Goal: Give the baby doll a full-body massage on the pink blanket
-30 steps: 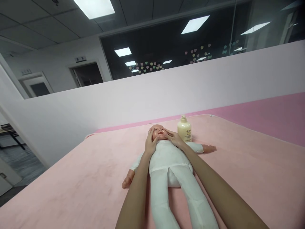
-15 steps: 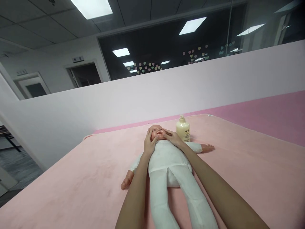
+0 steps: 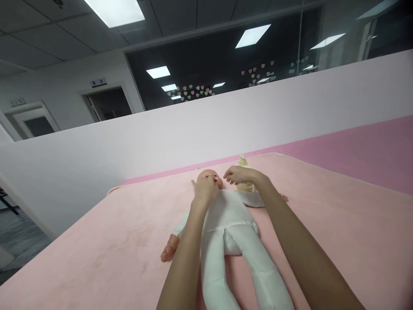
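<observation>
Now I see my left hand (image 3: pixel 203 189) loosely curled on the doll (image 3: pixel 226 215) face, my right hand (image 3: pixel 240 174) open just above it, cream bottle (image 3: pixel 245 185) behind, near the pink bed (image 3: pixel 338 224) far edge.

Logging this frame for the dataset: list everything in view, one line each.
doll: 1, white suit, peach head and hands, on its back mid-blanket
lotion bottle: 1, cream, upright beside doll's head, partly hidden by right hand
blanket: 1, light pink, covers the table
darker pink surface: 1, behind the blanket
partition wall: 1, pale, beyond the table
heart stickers: many, pastel, on dark glass
ceiling lights: several, white
left hand: 1, at doll's face
right hand: 1, lifted above doll's head, fingers loose
</observation>
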{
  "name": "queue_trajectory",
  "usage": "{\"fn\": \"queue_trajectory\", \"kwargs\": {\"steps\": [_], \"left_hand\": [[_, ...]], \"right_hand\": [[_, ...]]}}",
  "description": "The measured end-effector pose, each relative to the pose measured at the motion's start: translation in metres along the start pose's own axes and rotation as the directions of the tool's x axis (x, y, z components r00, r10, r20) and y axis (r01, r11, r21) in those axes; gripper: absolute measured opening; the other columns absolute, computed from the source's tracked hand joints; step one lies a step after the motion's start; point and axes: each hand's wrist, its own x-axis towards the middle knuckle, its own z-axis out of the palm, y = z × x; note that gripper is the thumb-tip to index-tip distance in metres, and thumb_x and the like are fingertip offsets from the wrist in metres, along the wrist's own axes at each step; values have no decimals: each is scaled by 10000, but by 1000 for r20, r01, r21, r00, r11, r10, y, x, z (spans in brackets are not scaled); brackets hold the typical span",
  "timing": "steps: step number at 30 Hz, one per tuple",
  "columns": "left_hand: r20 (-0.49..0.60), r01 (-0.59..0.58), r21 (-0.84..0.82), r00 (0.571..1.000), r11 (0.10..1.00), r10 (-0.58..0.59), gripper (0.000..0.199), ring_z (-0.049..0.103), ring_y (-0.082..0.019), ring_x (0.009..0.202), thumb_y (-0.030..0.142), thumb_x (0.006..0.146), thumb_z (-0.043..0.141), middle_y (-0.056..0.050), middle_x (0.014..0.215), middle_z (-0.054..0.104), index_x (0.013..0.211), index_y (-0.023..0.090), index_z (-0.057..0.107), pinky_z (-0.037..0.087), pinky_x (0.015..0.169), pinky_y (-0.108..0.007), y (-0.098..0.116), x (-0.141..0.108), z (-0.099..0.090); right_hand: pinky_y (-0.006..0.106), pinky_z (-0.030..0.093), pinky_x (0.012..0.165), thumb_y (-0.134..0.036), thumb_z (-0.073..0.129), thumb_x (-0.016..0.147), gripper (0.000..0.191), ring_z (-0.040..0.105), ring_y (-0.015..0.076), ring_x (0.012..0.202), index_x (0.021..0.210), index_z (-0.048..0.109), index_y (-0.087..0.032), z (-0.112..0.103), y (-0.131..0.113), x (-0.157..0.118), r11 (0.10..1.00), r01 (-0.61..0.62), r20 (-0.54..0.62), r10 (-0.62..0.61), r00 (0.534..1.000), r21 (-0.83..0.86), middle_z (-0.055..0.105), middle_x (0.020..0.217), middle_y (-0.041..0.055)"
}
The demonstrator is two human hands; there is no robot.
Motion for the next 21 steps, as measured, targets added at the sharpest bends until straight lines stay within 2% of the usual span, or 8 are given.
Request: {"fn": "queue_trajectory", "kwargs": {"steps": [2, 4, 6, 8, 10, 15, 18, 21], "left_hand": [[255, 8, -329, 964, 944, 80, 291, 383, -285, 1285, 336, 758, 595, -84, 1258, 567, 1025, 231, 646, 114, 1111, -498, 33, -8, 8], [432, 185, -684, 882, 705, 187, 362, 397, -237, 1283, 392, 830, 492, -91, 1326, 506, 1114, 197, 603, 233, 1101, -424, 60, -15, 19], [469, 374, -857, 851, 354, 236, 455, 433, -222, 1257, 449, 874, 373, -127, 1341, 482, 1137, 140, 578, 334, 1058, -384, 76, -19, 33], [466, 462, -884, 857, 74, 217, 538, 451, -223, 1243, 482, 888, 289, -161, 1341, 471, 1128, 91, 571, 390, 1020, -361, 79, -19, 49], [481, 498, -865, 859, -66, 178, 591, 444, -228, 1248, 502, 887, 248, -182, 1348, 453, 1115, 62, 571, 412, 999, -349, 73, -16, 64], [434, 441, -885, 897, -148, 78, 641, 435, -223, 1256, 518, 880, 177, -175, 1376, 423, 1144, 81, 564, 417, 990, -381, 51, 0, 84], [365, 373, -919, 927, -128, 85, 669, 436, -189, 1257, 499, 886, 100, -154, 1374, 434, 1184, 98, 546, 379, 1025, -377, 49, 7, 88], [345, 350, -936, 934, -43, 95, 710, 416, -167, 1271, 492, 882, 36, -140, 1378, 434, 1226, 100, 518, 362, 1040, -361, 51, 11, 90]], "right_hand": [[383, 507, 798, -147, 643, 660, 81, 652, 204, 691, 702, 710, -161, -21, -15, -16, 991, 126, -166, -117, 979, 45, 693, 745, 71], [367, 505, 821, -217, 619, 720, 125, 655, 187, 728, 778, 712, -156, -37, -24, -29, 954, 289, -425, -230, 876, 81, 696, 782, 68], [362, 501, 846, -274, 592, 764, 193, 658, 182, 795, 863, 703, -151, -46, -24, -33, 877, 462, -664, -267, 699, 134, 698, 837, 67], [361, 487, 883, -315, 583, 781, 235, 650, 184, 883, 901, 695, -146, -49, -16, -29, 796, 581, -801, -232, 551, 169, 696, 908, 71], [361, 452, 937, -351, 582, 785, 257, 626, 189, 975, 881, 700, -143, -46, -4, -21, 779, 602, -835, -205, 510, 176, 690, 964, 76], [354, 448, 924, -400, 573, 778, 296, 631, 205, 961, 793, 717, -142, -25, 22, -1, 847, 493, -789, -160, 593, 199, 704, 880, 78], [329, 487, 843, -370, 578, 747, 270, 657, 203, 853, 684, 709, -143, -11, 27, 6, 817, 513, -824, -87, 560, 263, 701, 744, 66], [311, 509, 777, -310, 568, 717, 234, 664, 192, 778, 594, 682, -146, -2, 28, 9, 737, 600, -861, -49, 506, 311, 687, 678, 57]]}}
